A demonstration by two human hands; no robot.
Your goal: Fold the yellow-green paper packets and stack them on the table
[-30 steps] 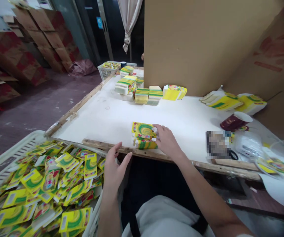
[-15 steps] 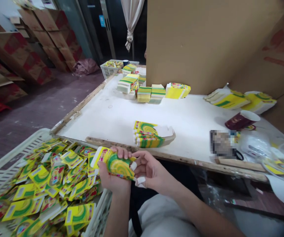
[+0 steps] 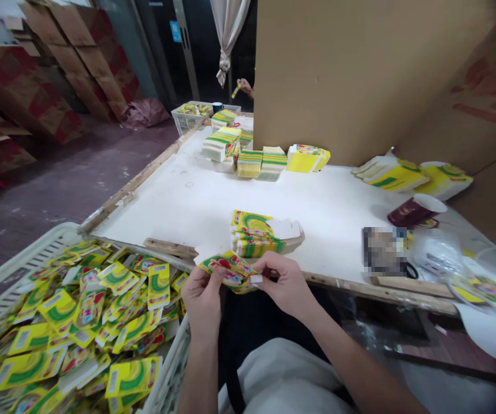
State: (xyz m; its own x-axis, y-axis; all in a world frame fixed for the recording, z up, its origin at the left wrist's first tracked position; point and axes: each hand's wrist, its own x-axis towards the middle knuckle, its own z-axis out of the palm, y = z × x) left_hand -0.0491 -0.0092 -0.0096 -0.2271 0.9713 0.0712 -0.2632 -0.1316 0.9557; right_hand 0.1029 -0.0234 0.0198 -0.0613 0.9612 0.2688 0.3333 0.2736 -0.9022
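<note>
Both my hands hold one yellow-green printed carton blank point(image 3: 229, 268) just in front of the table's near edge. My left hand point(image 3: 202, 298) pinches its left end, my right hand point(image 3: 286, 282) grips its right end with fingers closed. Right behind it on the white table point(image 3: 179, 201) lies a small stack of the same blanks point(image 3: 262, 234). At my lower left a white plastic crate point(image 3: 27, 259) is full of several loose blanks.
Neat stacks of blanks point(image 3: 248, 152) line the table's far side beside a tall cardboard wall point(image 3: 338, 75). A maroon cup point(image 3: 414, 210), a clear bag and more blanks lie at the right. Another person's hand point(image 3: 244, 87) shows at the far end. Cardboard boxes stand at the left.
My left hand took a blank from the crate; my right hand left the table stack and joined it. Both hands have since lifted the blank toward the table edge and turned it flatter.
</note>
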